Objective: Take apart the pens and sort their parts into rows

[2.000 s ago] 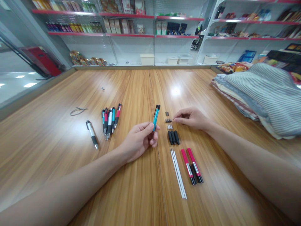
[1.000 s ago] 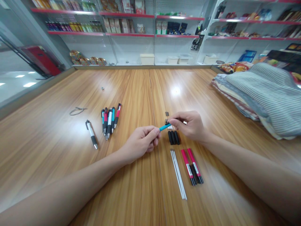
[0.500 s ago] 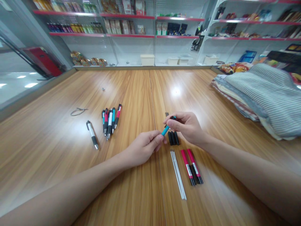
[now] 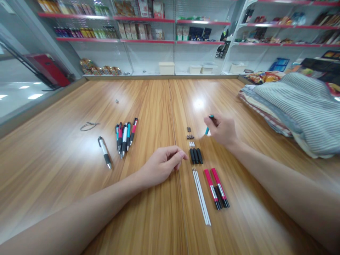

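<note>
My right hand (image 4: 221, 129) is closed round a teal pen barrel (image 4: 207, 130), held tilted above the table right of the small parts. My left hand (image 4: 164, 164) rests with fingers curled inward and nothing visible in them, just left of the black rubber grips (image 4: 196, 156). Beyond these grips sit small white pieces (image 4: 192, 144), metal pen tips (image 4: 190, 137) and tiny dark parts (image 4: 188, 129), too small to name. Nearer me lie white pen refills (image 4: 201, 198), side by side, and two pink pen barrels (image 4: 211, 186) with black ends.
A cluster of assembled pens (image 4: 124, 140) lies on the left, with a white pen (image 4: 104, 152) apart from it. Behind is a looped grey cord (image 4: 89, 125). Folded cloths (image 4: 300, 109) are stacked at the right. Stocked shelves (image 4: 148, 40) stand beyond the wooden table (image 4: 148, 95).
My left hand has let go of the teal barrel. My right hand has carried it away to the right and slightly farther from me, uncovering the small parts.
</note>
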`<state>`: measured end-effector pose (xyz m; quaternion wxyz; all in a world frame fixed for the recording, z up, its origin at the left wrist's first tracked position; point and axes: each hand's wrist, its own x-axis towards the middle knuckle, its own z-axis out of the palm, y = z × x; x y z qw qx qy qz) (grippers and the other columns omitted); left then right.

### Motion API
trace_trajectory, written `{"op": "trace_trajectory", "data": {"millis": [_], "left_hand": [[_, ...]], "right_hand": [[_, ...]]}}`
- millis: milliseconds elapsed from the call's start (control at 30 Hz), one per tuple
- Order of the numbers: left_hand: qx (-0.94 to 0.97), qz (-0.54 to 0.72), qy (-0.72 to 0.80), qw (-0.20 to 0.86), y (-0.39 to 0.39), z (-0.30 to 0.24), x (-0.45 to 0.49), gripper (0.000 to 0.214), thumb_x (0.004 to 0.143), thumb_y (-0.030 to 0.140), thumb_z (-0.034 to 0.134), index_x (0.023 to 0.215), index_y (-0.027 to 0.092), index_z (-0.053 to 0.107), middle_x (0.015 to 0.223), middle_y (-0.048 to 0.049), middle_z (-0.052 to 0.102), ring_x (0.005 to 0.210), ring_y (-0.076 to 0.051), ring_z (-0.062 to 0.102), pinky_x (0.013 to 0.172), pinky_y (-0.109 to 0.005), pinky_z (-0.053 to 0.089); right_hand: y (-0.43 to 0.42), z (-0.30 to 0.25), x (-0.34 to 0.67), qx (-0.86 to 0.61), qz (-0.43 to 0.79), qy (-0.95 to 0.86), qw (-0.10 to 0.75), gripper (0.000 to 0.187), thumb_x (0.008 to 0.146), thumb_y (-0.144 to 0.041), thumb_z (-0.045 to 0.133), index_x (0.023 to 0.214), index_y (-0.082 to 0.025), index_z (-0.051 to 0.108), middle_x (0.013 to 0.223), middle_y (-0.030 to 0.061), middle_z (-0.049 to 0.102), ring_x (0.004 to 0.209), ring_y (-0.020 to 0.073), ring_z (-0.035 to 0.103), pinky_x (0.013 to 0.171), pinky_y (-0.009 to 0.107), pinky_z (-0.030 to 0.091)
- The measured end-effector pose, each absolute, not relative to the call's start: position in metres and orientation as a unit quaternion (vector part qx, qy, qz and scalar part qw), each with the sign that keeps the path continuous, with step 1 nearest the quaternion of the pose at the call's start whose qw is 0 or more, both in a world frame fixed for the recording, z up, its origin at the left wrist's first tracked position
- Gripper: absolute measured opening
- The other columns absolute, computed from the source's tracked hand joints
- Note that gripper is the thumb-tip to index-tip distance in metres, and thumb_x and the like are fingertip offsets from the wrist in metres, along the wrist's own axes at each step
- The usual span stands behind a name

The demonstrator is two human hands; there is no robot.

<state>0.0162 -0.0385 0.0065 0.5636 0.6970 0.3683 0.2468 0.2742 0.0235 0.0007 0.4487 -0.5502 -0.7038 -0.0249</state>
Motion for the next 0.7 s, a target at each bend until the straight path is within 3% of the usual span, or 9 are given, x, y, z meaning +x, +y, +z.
{"op": "trace_trajectory", "data": {"millis": [67, 167, 333, 433, 500, 600, 700], "left_hand": [[0.692, 0.25, 0.368, 0.569, -0.038, 0.006, 0.016, 0.033, 0.096, 0.042, 0.045, 0.09, 0.015, 0.064, 0.062, 0.0025, 0.051, 0.047, -0.004, 0.039, 0.043, -0.016, 0.029], [0.682, 0.253, 0.368, 0.58, -0.039, 0.004, 0.017, 0.032, 0.096, 0.042, 0.046, 0.09, 0.015, 0.063, 0.063, 0.0024, 0.051, 0.046, -0.003, 0.038, 0.042, -0.016, 0.029], [0.635, 0.283, 0.361, 0.621, -0.04, 0.002, 0.019, 0.029, 0.093, 0.041, 0.053, 0.106, 0.016, 0.059, 0.071, 0.0019, 0.055, 0.042, -0.003, 0.041, 0.038, -0.016, 0.032], [0.61, 0.305, 0.346, 0.644, -0.04, 0.001, 0.019, 0.033, 0.093, 0.041, 0.052, 0.117, 0.019, 0.052, 0.082, -0.0004, 0.06, 0.038, -0.002, 0.042, 0.034, -0.017, 0.032], [0.609, 0.313, 0.339, 0.645, -0.039, 0.001, 0.018, 0.03, 0.095, 0.043, 0.048, 0.109, 0.017, 0.055, 0.081, -0.0009, 0.061, 0.038, -0.002, 0.042, 0.033, -0.016, 0.032], [0.607, 0.338, 0.337, 0.635, -0.037, 0.001, 0.017, 0.031, 0.097, 0.043, 0.045, 0.097, 0.015, 0.057, 0.075, -0.0005, 0.06, 0.039, -0.002, 0.043, 0.035, -0.016, 0.033], [0.599, 0.359, 0.336, 0.632, -0.036, 0.001, 0.016, 0.029, 0.096, 0.042, 0.048, 0.102, 0.016, 0.059, 0.079, -0.0008, 0.061, 0.041, -0.003, 0.045, 0.035, -0.016, 0.034]], "right_hand": [[0.022, 0.0, 0.271, -0.551, -0.005, -0.709, 0.44, 0.032, 0.089, -0.036, 0.056, 0.063, -0.018, 0.052, 0.055, -0.0017, 0.046, 0.051, 0.0106, 0.041, 0.051, 0.027, 0.027], [0.019, 0.0, 0.268, -0.549, 0.046, -0.662, 0.508, 0.032, 0.091, -0.041, 0.055, 0.07, -0.017, 0.058, 0.057, -0.0012, 0.048, 0.052, 0.0112, 0.044, 0.05, 0.026, 0.03], [0.004, 0.008, 0.251, -0.437, 0.28, -0.623, 0.585, 0.025, 0.088, -0.042, 0.062, 0.082, -0.018, 0.062, 0.052, -0.005, 0.045, 0.043, 0.0082, 0.039, 0.042, 0.024, 0.027], [-0.011, 0.015, 0.237, -0.384, 0.359, -0.656, 0.541, 0.018, 0.085, -0.034, 0.068, 0.087, -0.017, 0.063, 0.064, -0.0009, 0.06, 0.049, 0.0081, 0.049, 0.044, 0.022, 0.036], [-0.019, 0.017, 0.23, -0.361, 0.365, -0.707, 0.487, 0.015, 0.082, -0.029, 0.071, 0.086, -0.016, 0.065, 0.071, 0.0015, 0.065, 0.056, 0.0096, 0.056, 0.049, 0.022, 0.042], [-0.025, 0.017, 0.227, -0.335, 0.334, -0.777, 0.416, 0.013, 0.081, -0.025, 0.071, 0.087, -0.014, 0.067, 0.072, 0.0017, 0.065, 0.061, 0.0101, 0.059, 0.054, 0.022, 0.045], [-0.023, 0.014, 0.229, -0.326, 0.299, -0.808, 0.388, 0.014, 0.082, -0.024, 0.069, 0.092, -0.014, 0.068, 0.07, 0.0005, 0.064, 0.058, 0.0091, 0.056, 0.054, 0.022, 0.044]]}}
